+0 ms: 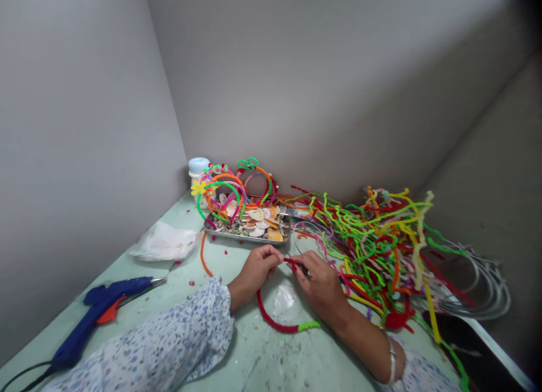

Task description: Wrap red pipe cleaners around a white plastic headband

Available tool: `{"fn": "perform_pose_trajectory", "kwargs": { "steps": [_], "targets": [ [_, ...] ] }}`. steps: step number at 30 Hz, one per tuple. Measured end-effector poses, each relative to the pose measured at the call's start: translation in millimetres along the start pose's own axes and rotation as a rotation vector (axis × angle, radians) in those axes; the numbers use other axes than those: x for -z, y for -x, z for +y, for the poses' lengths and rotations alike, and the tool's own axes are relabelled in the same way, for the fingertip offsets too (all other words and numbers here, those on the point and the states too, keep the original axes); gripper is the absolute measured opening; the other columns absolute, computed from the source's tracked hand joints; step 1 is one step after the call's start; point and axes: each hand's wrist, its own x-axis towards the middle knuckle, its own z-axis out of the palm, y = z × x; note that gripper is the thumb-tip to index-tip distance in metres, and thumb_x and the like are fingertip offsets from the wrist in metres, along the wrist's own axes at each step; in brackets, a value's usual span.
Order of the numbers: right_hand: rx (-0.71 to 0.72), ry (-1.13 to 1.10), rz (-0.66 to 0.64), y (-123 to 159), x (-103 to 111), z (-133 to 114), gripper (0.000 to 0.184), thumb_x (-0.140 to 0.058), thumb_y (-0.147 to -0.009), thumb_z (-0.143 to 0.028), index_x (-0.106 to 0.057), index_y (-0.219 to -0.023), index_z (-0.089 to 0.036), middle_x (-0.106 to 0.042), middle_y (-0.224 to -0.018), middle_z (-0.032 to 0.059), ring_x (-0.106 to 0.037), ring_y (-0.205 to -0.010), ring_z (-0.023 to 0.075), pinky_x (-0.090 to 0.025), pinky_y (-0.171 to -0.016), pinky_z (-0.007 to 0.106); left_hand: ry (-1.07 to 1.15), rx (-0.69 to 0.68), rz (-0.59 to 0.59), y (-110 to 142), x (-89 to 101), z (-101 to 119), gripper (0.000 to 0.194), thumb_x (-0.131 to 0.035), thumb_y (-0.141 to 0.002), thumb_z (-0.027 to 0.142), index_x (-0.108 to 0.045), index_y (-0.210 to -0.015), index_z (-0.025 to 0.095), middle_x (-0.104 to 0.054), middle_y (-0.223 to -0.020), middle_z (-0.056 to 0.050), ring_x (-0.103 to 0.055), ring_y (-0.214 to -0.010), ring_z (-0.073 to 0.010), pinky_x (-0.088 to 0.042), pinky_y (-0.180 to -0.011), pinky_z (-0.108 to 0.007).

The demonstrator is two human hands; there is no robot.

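A curved band wrapped in red pipe cleaner (271, 319), with a short lime-green end, hangs below my left hand (258, 272). My left hand is closed, its thumb and forefinger pinching the red upper end of this band. Across from it, my right hand (318, 283) is closed with its fingertips on the same red pipe cleaner. Something dark and thin shows between the right fingers, too hidden to name. Below the hands, a crumpled clear plastic piece (284, 299) lies inside the band's curve.
A metal tray (248, 238) of seashells stands ahead, with colourful pipe-cleaner headbands (222, 183) on it and a white jar (198, 167) behind. Tangled pipe cleaners (372, 234) and coiled wire (486, 293) cover the right. On the left lie a blue glue gun (99, 307) and a plastic bag (166, 242).
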Motion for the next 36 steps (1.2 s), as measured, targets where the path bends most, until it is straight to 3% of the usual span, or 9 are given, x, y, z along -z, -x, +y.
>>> {"fn": "perform_pose_trajectory", "kwargs": {
  "steps": [9,18,24,36],
  "targets": [
    [-0.064,-0.107,-0.01,-1,4,-4,0.014,-0.051,-0.088,-0.017,-0.064,-0.091,-0.019,-0.06,-0.081,0.0034,-0.059,-0.077,0.0168,-0.043,-0.068,0.027,-0.007,-0.008,-0.031,-1,0.9,-3,0.014,-0.061,-0.073,0.029,-0.057,-0.071,0.015,-0.041,-0.049,0.006,-0.031,-0.042,-0.0059,-0.02,-0.042,-0.02],
    [-0.287,-0.332,-0.026,-7,9,-11,0.017,-0.058,-0.084,-0.029,-0.063,-0.071,-0.019,-0.06,-0.068,0.0005,-0.054,-0.063,0.0149,-0.039,-0.059,0.026,-0.038,-0.012,-0.038,1,1.5,-2,0.017,-0.061,-0.073,0.031,-0.057,-0.071,0.015,-0.041,-0.048,0.006,-0.031,-0.042,-0.0061,-0.02,-0.041,-0.02],
    [-0.445,-0.451,-0.042,-6,3,-10,0.022,-0.06,-0.081,-0.038,-0.063,-0.07,-0.019,-0.06,-0.063,0.0003,-0.052,-0.058,0.0154,-0.039,-0.055,0.026,-0.019,-0.016,-0.029,0,1.6,-2,0.014,-0.061,-0.073,0.029,-0.057,-0.072,0.015,-0.041,-0.048,0.007,-0.031,-0.041,-0.006,-0.02,-0.041,-0.02],
    [-0.603,-0.704,-0.071,-11,4,-14,0.023,-0.064,-0.075,-0.039,-0.061,-0.065,-0.018,-0.054,-0.052,-0.0037,-0.048,-0.049,0.0124,-0.037,-0.049,0.024,-0.02,-0.024,-0.03,1,-0.1,5,0.016,-0.063,-0.07,0.03,-0.056,-0.069,0.015,-0.039,-0.045,0.008,-0.03,-0.04,-0.0056,-0.02,-0.042,-0.021]
  ]
}}
